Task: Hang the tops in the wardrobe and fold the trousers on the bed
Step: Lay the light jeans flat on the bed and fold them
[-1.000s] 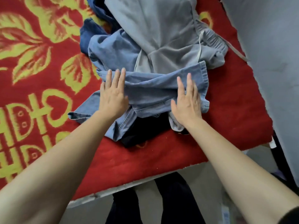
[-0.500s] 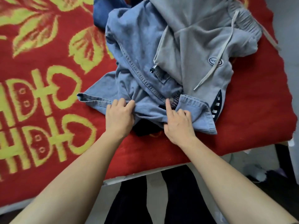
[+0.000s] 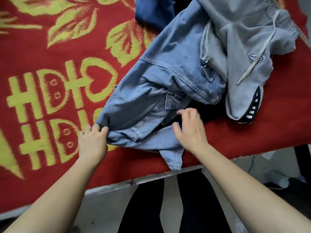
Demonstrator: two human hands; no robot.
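Pinching denim garment point(image 3: 134, 105), left hand point(image 3: 93, 142) — right hand point(image 3: 190, 130) loosely spread — oval logo point(image 3: 256, 57) unreadable.

The bed point(image 3: 151, 178) was covered by a red blanket point(image 3: 50, 153) patterned with yellow leaves and characters. On its right side lay a rumpled heap: a light blue denim garment point(image 3: 168, 68), grey drawstring trousers point(image 3: 244, 39) partly over it, a dark blue garment point(image 3: 151, 12) beyond, and a black garment point(image 3: 203, 113) showing beneath the denim.

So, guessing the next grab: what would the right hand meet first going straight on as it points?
Probably the pocket flap of the denim garment, just beyond the right hand. The black cloth beneath lies close, so depth leaves some doubt.
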